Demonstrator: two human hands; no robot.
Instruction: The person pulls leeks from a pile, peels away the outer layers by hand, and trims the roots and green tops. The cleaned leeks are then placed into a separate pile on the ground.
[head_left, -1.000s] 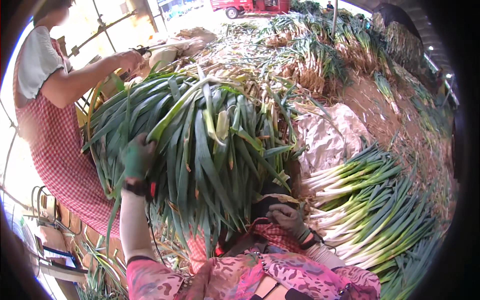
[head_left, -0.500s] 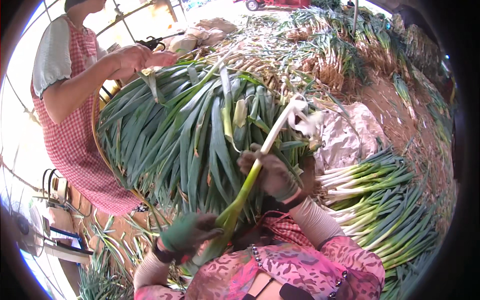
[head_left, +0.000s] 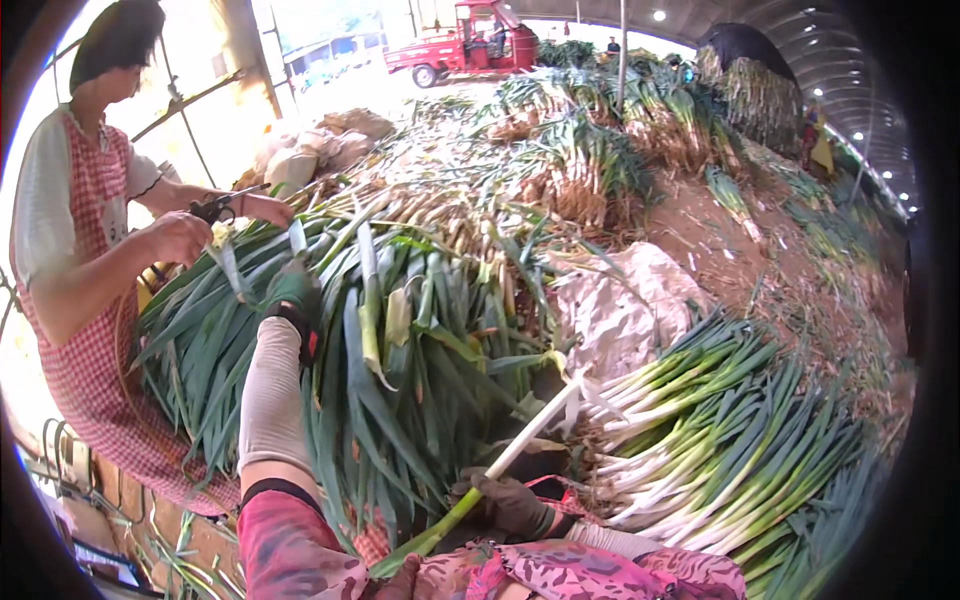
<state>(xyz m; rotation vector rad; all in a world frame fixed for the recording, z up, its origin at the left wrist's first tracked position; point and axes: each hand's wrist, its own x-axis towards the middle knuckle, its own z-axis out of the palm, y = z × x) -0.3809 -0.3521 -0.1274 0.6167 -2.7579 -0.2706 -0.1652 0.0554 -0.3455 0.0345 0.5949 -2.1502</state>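
My right hand [head_left: 515, 505], in a dark glove, is closed round a long green onion [head_left: 530, 432] low in front of my body. Its white stem slants up to the right, with a loose strip of peeled skin hanging at the root end. The green part runs down left towards my lap. My left arm stretches forward, and the green-gloved left hand [head_left: 292, 290] reaches onto the big heap of untrimmed green onions [head_left: 400, 360]. Its fingers are hidden by the glove's back and the leaves, so I cannot tell its grip.
At left, a person in a checked apron [head_left: 85, 200] holds scissors [head_left: 212, 207] close to the heap. Peeled green onions [head_left: 700, 440] lie in rows at right, beside a pale crumpled sack [head_left: 630, 305]. Farther back are bundled onions [head_left: 580, 170] and a red three-wheeled vehicle [head_left: 470, 45].
My left hand has let go of the onion's green end and moved forward onto the heap. My right hand has lowered with the onion. The view has tilted up.
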